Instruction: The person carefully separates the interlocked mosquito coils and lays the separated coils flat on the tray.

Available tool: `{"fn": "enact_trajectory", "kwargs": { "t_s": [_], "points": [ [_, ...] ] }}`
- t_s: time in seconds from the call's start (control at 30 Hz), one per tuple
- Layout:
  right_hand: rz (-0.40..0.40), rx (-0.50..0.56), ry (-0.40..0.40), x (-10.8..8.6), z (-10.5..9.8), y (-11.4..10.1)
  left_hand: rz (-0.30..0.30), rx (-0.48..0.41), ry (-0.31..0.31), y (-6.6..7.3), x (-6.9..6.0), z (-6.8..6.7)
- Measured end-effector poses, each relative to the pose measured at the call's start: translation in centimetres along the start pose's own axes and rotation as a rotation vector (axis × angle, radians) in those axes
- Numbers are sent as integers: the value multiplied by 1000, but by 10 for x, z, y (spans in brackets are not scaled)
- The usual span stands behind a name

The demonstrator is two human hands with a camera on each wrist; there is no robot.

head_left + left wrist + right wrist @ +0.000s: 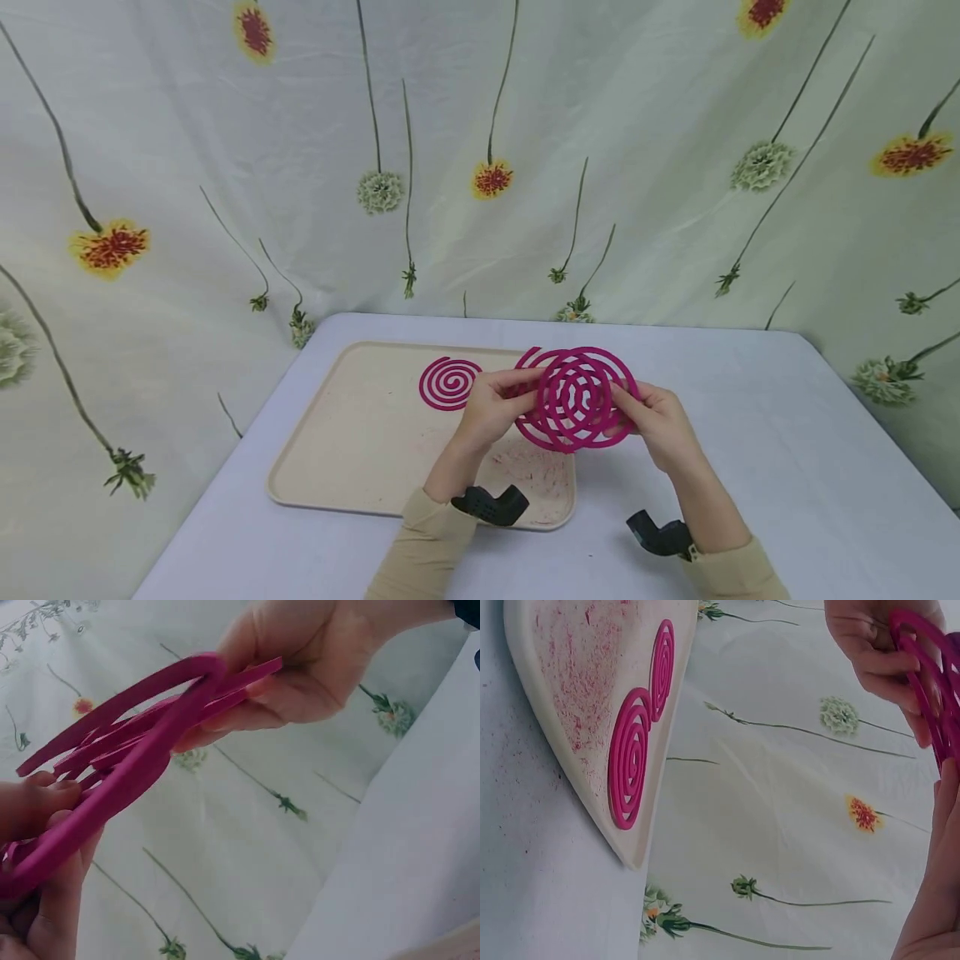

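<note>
So the biggest thing in my view is the backdrop cloth [300,125], pale and printed with long-stemmed flowers, a bit creased. In front of it is the white table [772,417], with a shallow beige tray [352,433] on its left half. Then there are my tan sleeves [427,537], coming in from the bottom edge.

Next size down: the magenta coils [576,400] I've got up in the air, over the tray's right end and partly past its edge. They're two spirals overlapping, rings crossing each other. My left hand [489,410] is pinching the left side between thumb and fingers, and my right hand [662,419] has the same sort of grip on the right side.

Down on the tray, near its far edge, lie two more magenta spirals: a left one [451,384] and a right one [630,761], flat and side by side. From the right wrist they look nearly touching, can't tell for sure. Smallest of all, reddish crumbs [536,479] litter the tray's near right corner.
</note>
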State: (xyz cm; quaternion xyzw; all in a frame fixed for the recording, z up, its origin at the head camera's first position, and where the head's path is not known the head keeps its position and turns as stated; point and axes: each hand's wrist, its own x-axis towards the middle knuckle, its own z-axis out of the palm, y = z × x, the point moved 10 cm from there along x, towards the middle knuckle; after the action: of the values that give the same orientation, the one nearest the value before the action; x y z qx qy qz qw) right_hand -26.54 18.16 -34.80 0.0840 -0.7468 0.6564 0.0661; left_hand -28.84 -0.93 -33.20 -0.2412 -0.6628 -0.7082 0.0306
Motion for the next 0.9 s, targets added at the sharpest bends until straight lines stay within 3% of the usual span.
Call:
{"fn": "enact_trajectory", "kwargs": {
  "t_s": [0.13, 0.27, 0.4, 0.5, 0.6, 0.9],
  "points": [
    [-25, 59, 112, -1, -2, -3, 63, -21, 96, 4, -1, 1],
    [-34, 119, 172, -2, -3, -4, 109, -34, 138, 7, -3, 4],
    [-17, 87, 155, -2, -3, -3, 56, -9, 126, 3, -3, 3],
    [-12, 32, 93, -2, -2, -3, -18, 13, 92, -1, -3, 0],
    [-29, -16, 10, -2, -1, -5, -54, 26, 32, -2, -2, 0],
    [-50, -104, -237, -4, 3, -7, -8, 89, -237, 5, -5, 8]
  ]
}}
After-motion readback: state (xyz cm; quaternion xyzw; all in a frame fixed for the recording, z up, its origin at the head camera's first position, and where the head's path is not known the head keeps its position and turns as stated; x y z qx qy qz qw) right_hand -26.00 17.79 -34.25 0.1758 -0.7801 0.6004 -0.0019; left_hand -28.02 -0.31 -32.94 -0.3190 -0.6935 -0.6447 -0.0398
